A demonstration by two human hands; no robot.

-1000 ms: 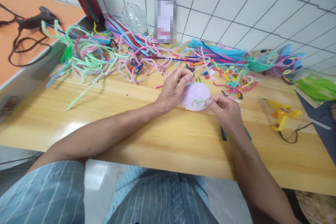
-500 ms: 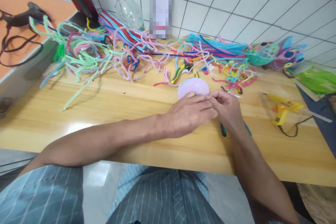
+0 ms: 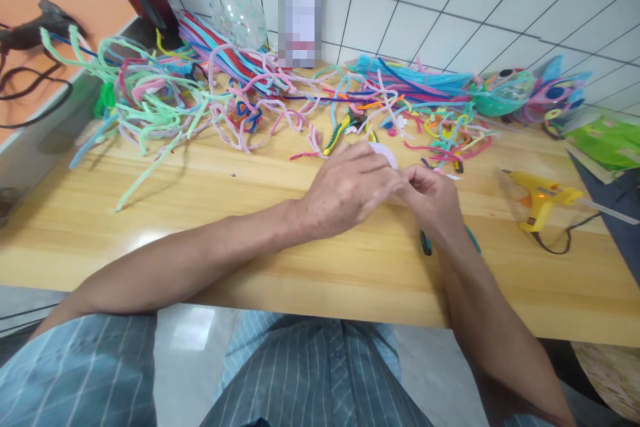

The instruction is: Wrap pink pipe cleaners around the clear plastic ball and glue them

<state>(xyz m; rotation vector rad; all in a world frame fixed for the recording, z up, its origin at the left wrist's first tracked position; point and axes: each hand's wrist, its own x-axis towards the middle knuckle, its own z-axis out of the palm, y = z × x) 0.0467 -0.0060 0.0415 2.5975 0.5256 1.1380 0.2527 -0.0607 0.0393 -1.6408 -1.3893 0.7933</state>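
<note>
A round, pale purple disc (image 3: 385,154), coiled from what looks like pipe cleaner, shows only partly behind my left hand (image 3: 350,185). My left hand is closed round the disc, its back to the camera and its fingers hiding most of it. At the disc's near right edge, my right hand (image 3: 434,203) is in a pinch, thumb and forefinger together, meeting the left fingertips. Whatever lies in that pinch is too small or hidden to make out. Beneath the right wrist, dark green-handled pliers (image 3: 425,243) lie on the table, mostly covered.
Tangled pipe cleaners (image 3: 160,103) and a bundle of blue ones (image 3: 415,80) line the back of the wooden table (image 3: 280,273). Yellow-handled pliers (image 3: 337,135) lie beyond my hands. A yellow glue gun (image 3: 543,197) with its cord rests at right. A phone (image 3: 303,17) leans on the tiled wall.
My left hand has turned and shifted slightly up and left over the disc, covering more of it. My right hand keeps its pinch. The whole view has tilted slightly.
</note>
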